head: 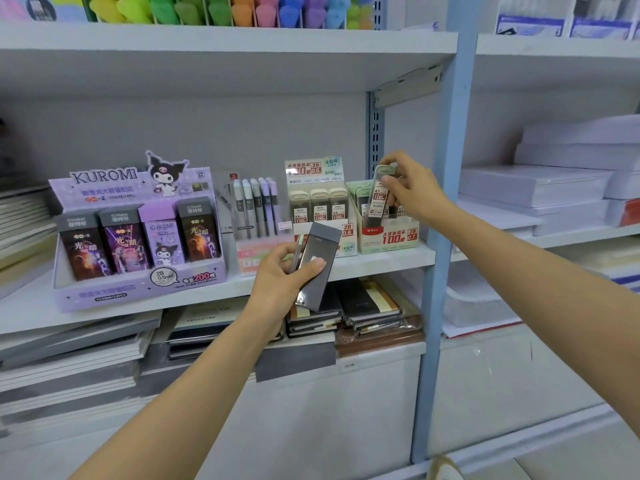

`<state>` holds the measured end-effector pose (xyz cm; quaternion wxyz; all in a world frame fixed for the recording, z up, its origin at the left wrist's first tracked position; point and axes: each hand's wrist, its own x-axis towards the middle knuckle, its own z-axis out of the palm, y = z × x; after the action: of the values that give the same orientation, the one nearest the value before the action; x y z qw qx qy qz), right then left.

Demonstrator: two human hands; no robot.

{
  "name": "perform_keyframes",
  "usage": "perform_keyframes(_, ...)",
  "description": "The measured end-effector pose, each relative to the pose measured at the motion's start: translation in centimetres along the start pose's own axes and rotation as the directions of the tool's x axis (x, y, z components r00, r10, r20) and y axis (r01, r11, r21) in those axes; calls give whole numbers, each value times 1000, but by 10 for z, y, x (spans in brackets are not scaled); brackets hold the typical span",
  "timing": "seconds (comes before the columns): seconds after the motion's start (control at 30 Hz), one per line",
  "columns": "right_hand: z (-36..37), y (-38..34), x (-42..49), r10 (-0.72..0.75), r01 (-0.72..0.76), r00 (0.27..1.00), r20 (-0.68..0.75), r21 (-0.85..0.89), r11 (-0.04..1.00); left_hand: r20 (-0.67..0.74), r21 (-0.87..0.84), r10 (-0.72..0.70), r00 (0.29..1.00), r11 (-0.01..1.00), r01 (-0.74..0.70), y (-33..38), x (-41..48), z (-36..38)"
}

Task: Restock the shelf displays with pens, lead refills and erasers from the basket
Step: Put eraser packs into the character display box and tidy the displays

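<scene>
**Head view: refills at the shelf edge**

On the shelf [381, 262], the 0.7 display box [388, 239] stands just beside the blue upright [446, 202]. The left hand [280, 277] grips grey refill cases [317, 265] before the shelf edge. The right hand [414, 192] pinches a clear refill tube [378, 197] over that box.

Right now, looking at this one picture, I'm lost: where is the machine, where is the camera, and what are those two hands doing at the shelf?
There is no machine here. A person works with bare hands, and the single picture comes from a camera worn on their head, looking forward and down. The right hand pinches a lead refill case over the display box marked 0.7. The left hand grips a flat dark grey case, with a thinner item tucked behind it. On the white shelf also stand a purple Kuromi display, a pen display and a refill box marked 0.5.
</scene>
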<state>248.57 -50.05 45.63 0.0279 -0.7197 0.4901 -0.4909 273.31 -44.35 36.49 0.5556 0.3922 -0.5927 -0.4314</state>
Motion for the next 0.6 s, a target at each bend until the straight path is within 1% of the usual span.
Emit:
perform_keyframes(0.13,9,0,0,1,11,996,88,-135,991,7,-4,-4,1000,1000,5,1,0,1)
perform_keyframes(0.23,15,-1,-6,80,-56,987,136,-175,983,24,-13,0,1000,1000,1,2,-2,3)
perform_keyframes(0.3,15,-6,-13,62,-49,994,86,-151,987,33,-15,-1,999,1000,2,3,-3,4)
perform_keyframes(0.37,15,-15,-23,-34,32,999,-28,-70,997,48,-1,-2,999,1000,2,5,-5,4)
perform_keyframes(0.4,15,-21,-28,-66,66,996,-54,-3,998,60,14,-2,998,1000,1,6,-7,4)
perform_keyframes(0.43,17,-27,-34,-85,87,996,-27,76,993,76,33,-3,997,999,1,7,-9,4)
perform_keyframes(0.47,20,-33,-40,-103,94,993,52,152,984,94,51,-8,996,999,3,8,-11,5)
perform_keyframes(0.5,23,-39,-47,-129,91,977,169,216,972,114,66,-16,993,998,8,10,-14,5)
perform_keyframes(0.57,30,-48,-57,-197,100,896,397,251,963,150,97,-27,988,995,12,12,-20,7)
perform_keyframes(0.6,33,-51,-61,-230,122,855,465,251,960,165,123,-30,986,992,9,13,-22,7)
